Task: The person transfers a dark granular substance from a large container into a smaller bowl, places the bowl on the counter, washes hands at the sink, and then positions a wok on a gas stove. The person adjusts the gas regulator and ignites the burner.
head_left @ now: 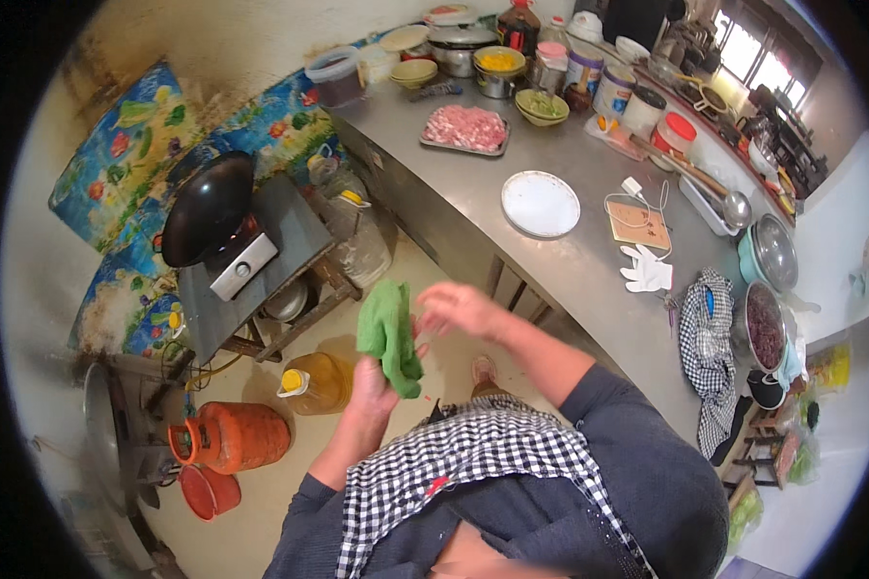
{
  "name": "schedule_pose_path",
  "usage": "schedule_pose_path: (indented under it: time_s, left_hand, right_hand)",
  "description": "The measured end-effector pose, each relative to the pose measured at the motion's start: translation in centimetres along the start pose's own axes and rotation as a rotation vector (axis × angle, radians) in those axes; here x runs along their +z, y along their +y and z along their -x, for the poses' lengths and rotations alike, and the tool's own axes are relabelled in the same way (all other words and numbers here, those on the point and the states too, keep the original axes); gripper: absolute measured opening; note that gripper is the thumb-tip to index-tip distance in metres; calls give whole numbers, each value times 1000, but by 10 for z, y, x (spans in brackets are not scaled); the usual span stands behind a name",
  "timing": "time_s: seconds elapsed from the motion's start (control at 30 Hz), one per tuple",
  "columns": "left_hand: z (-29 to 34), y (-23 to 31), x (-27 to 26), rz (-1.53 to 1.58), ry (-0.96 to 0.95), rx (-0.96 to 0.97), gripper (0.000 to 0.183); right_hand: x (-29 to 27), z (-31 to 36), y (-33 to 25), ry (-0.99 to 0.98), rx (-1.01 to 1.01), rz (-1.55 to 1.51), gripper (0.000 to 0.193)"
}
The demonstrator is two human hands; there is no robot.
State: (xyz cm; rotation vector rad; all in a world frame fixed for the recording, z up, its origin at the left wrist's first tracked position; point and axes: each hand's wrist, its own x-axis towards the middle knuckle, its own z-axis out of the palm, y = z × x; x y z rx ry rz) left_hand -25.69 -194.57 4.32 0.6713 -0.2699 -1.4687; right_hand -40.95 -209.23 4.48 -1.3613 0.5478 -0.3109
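Observation:
A crumpled green cloth is in my left hand, held up in front of my body above the floor. My left palm and fingers are partly covered by it. My right hand is just to the right of the cloth, its fingers loosely apart with nothing visible in them. Whether the right fingertips touch the cloth is hard to tell. Beyond both hands, a round white lid-like disc lies near the edge of the steel counter.
Left, a black wok tilts on a stove. Below stand an orange gas cylinder and an oil jug. On the counter are a tray of chopped meat, bowls, a white glove and a ladle.

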Motion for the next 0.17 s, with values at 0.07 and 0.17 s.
schedule_pose_path:
  time_s: [0.07, 0.17]
  left_hand:
    - [-13, 11, -3, -64, 101, -61, 43]
    - [-39, 22, -18, -114, 209, -91, 46]
  right_hand:
    - [-69, 2, 9, 374, 97, 15, 33]
    - [-160, 6, 24, 614, 191, -67, 37]
